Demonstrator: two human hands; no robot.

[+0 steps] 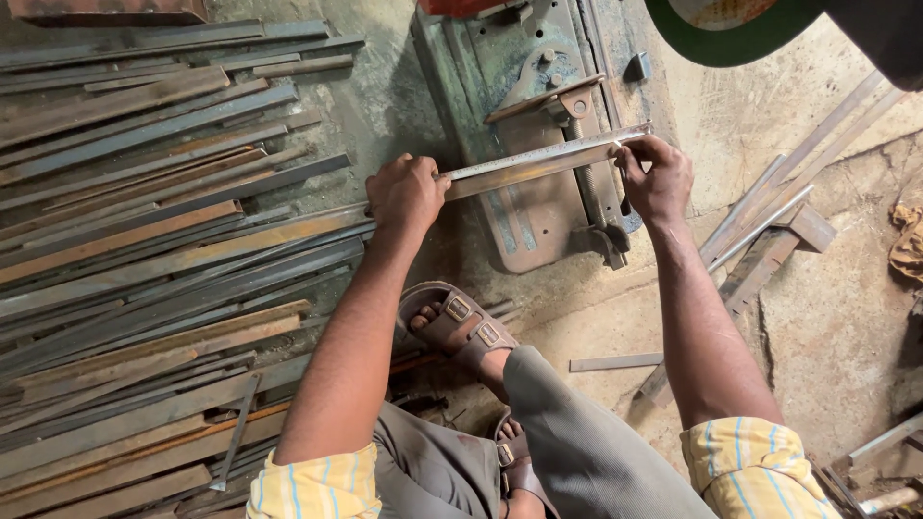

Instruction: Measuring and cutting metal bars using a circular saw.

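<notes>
A person seated over a floor-mounted metal shear (529, 144) holds a steel ruler (538, 154) against a flat steel strip (510, 176) laid across the machine's base. The left hand (406, 195), fingers curled, grips the near end of strip and ruler together just left of the shear; the right hand (656, 179) pinches the ruler's far end at the shear's right edge. A heap of rusted flat bars (163, 250) lies to the left of the shear, a sandalled foot (457, 325) just below it, and loose offcuts (769, 226) to its right.
</notes>
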